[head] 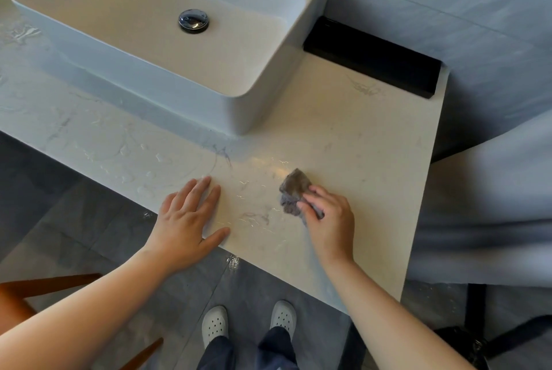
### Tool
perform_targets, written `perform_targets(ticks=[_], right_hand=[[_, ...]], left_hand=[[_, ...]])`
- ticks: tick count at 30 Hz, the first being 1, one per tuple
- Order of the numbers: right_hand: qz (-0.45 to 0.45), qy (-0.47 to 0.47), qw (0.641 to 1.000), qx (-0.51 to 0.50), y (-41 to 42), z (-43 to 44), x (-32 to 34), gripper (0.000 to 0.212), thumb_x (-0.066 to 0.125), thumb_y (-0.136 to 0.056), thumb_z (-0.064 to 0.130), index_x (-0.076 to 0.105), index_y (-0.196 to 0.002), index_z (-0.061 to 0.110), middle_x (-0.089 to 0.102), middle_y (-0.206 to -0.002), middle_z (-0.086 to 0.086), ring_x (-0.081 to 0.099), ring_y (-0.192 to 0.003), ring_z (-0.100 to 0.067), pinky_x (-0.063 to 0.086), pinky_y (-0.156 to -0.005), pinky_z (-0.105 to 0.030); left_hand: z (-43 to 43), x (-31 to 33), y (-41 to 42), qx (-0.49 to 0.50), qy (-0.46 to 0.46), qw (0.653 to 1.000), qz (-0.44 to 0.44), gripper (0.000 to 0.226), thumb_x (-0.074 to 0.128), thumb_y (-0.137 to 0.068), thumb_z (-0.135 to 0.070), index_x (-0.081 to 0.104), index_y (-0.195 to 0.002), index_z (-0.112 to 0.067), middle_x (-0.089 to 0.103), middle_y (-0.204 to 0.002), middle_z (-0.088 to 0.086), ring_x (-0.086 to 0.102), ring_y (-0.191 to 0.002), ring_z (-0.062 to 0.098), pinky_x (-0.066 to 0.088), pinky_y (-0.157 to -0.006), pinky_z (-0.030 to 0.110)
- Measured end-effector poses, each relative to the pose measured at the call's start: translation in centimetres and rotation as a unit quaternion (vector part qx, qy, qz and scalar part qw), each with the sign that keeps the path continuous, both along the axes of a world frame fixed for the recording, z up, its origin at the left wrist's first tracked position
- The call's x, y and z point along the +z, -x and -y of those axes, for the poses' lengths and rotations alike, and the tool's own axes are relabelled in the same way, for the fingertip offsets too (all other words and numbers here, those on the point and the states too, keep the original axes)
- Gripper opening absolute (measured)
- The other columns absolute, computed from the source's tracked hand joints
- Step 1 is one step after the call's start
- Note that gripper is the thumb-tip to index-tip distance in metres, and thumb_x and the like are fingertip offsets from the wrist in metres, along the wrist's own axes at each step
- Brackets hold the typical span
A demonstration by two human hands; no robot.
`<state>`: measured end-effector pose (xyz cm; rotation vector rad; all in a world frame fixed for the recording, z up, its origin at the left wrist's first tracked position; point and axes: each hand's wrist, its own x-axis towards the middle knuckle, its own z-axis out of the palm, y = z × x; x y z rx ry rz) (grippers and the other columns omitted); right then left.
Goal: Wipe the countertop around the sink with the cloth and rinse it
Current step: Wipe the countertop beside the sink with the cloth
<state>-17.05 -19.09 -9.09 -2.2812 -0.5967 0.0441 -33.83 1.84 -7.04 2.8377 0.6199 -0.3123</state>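
A white rectangular vessel sink (pixel 239 107) stands on a pale marble countertop (pixel 358 136). My right hand (pixel 330 220) grips a crumpled grey cloth (pixel 294 189) and presses it on the counter near the front edge, in front of the sink's right corner. My left hand (pixel 186 220) lies flat on the counter's front edge with fingers spread, a little left of the cloth. Water streaks and droplets (pixel 128 160) glisten on the counter left of and between my hands. The sink's drain plug (pixel 193 20) is shut.
A black rectangular box (pixel 373 56) lies at the back right of the counter against the wall. The counter ends at its right edge (pixel 424 190). Below are a grey tiled floor, my white shoes (pixel 215 325) and a brown wooden piece (pixel 44 286) at the lower left.
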Motion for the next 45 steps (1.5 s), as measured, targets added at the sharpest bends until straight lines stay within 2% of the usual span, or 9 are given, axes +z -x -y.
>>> perform_targets(ticks=[8, 14, 17, 24, 32, 35, 37, 41, 45], right_hand=[[-0.073, -0.079, 0.994, -0.010, 0.3, 0.0, 3.4, 0.025, 0.078, -0.074, 0.011, 0.075, -0.099, 0.013, 0.072, -0.104, 0.001, 0.065, -0.095, -0.014, 0.051, -0.090, -0.028], [-0.080, -0.097, 0.988, -0.088, -8.0, -4.1, 5.5, 0.021, 0.074, -0.078, 0.011, 0.075, -0.098, 0.007, 0.071, -0.096, 0.004, 0.061, -0.077, -0.007, 0.039, -0.069, 0.001], [-0.118, -0.079, 0.982, -0.126, -9.5, -5.4, 4.1, 0.020, 0.072, -0.080, 0.014, 0.074, -0.099, 0.008, 0.073, -0.091, -0.005, 0.061, -0.075, -0.013, 0.041, -0.065, -0.008], [-0.080, -0.034, 0.994, -0.067, -6.1, -6.8, 0.5, 0.024, 0.073, -0.077, 0.021, 0.075, -0.100, 0.013, 0.067, -0.118, 0.000, 0.064, -0.102, -0.023, 0.051, -0.089, -0.039], [-0.026, 0.001, 0.999, 0.021, 1.4, -5.7, 0.4, 0.019, 0.076, -0.075, 0.017, 0.076, -0.094, 0.020, 0.070, -0.110, 0.007, 0.059, -0.095, -0.020, 0.049, -0.086, -0.034], [-0.065, -0.005, 0.997, 0.043, 3.3, -5.4, 1.1, 0.020, 0.076, -0.075, 0.015, 0.077, -0.094, 0.022, 0.068, -0.106, 0.015, 0.060, -0.094, -0.015, 0.047, -0.086, -0.027], [-0.115, -0.037, 0.992, 0.034, 3.3, -5.4, 1.9, 0.023, 0.076, -0.075, 0.011, 0.076, -0.096, 0.019, 0.065, -0.103, 0.017, 0.061, -0.098, -0.012, 0.046, -0.091, -0.024], [-0.102, -0.098, 0.990, -0.006, 0.0, -6.5, 4.0, 0.023, 0.075, -0.076, 0.005, 0.075, -0.098, 0.010, 0.067, -0.103, 0.009, 0.063, -0.098, -0.008, 0.046, -0.091, -0.018], [-0.075, -0.092, 0.993, -0.026, -4.8, -9.3, 5.0, 0.021, 0.072, -0.078, 0.007, 0.075, -0.098, 0.007, 0.066, -0.101, 0.010, 0.061, -0.091, -0.001, 0.041, -0.083, -0.004]], left_hand=[[-0.2, 0.1, 0.2, 0.000, 0.004, 1.000, 0.005, 0.085, 0.022, -0.080, -0.074, 0.020, -0.150, -0.027, 0.009, -0.159, -0.002, 0.007, -0.146, 0.022, 0.011, -0.115, 0.043], [-0.8, 0.6, -0.2, -0.005, 0.010, 1.000, -0.002, 0.085, 0.020, -0.078, -0.076, 0.022, -0.149, -0.029, 0.012, -0.158, -0.004, 0.014, -0.143, 0.023, 0.012, -0.114, 0.044], [-0.8, 0.6, -0.1, -0.013, 0.004, 1.000, -0.002, 0.084, 0.020, -0.079, -0.075, 0.021, -0.149, -0.030, 0.012, -0.158, -0.004, 0.012, -0.142, 0.023, 0.009, -0.115, 0.043], [-1.2, 0.2, 0.2, -0.028, 0.016, 0.999, 0.002, 0.082, 0.024, -0.082, -0.074, 0.022, -0.149, -0.028, 0.013, -0.158, -0.002, 0.012, -0.143, 0.024, 0.004, -0.114, 0.042], [-2.2, 1.2, 0.0, -0.034, 0.045, 0.998, 0.026, 0.077, 0.017, -0.083, -0.073, 0.023, -0.149, -0.031, 0.022, -0.156, -0.005, 0.021, -0.140, 0.020, 0.017, -0.113, 0.043], [-3.2, 1.9, -0.7, -0.005, 0.008, 0.999, 0.047, 0.070, 0.025, -0.088, -0.060, 0.026, -0.148, -0.025, 0.037, -0.148, 0.003, 0.039, -0.131, 0.027, 0.036, -0.105, 0.044], [-4.2, 2.1, -1.2, 0.016, -0.018, 0.998, 0.061, 0.068, 0.025, -0.089, -0.057, 0.033, -0.146, -0.020, 0.040, -0.146, 0.007, 0.038, -0.133, 0.030, 0.034, -0.106, 0.046], [-5.9, 1.1, -1.1, 0.018, -0.013, 1.000, 0.013, 0.085, 0.007, -0.081, -0.069, 0.009, -0.152, -0.022, 0.006, -0.159, 0.002, 0.005, -0.146, 0.026, 0.003, -0.114, 0.039], [-6.7, -0.3, -0.3, 0.010, -0.017, 1.000, -0.024, 0.089, 0.001, -0.075, -0.073, -0.008, -0.150, -0.026, -0.015, -0.158, -0.002, -0.013, -0.145, 0.020, -0.005, -0.116, 0.036]])
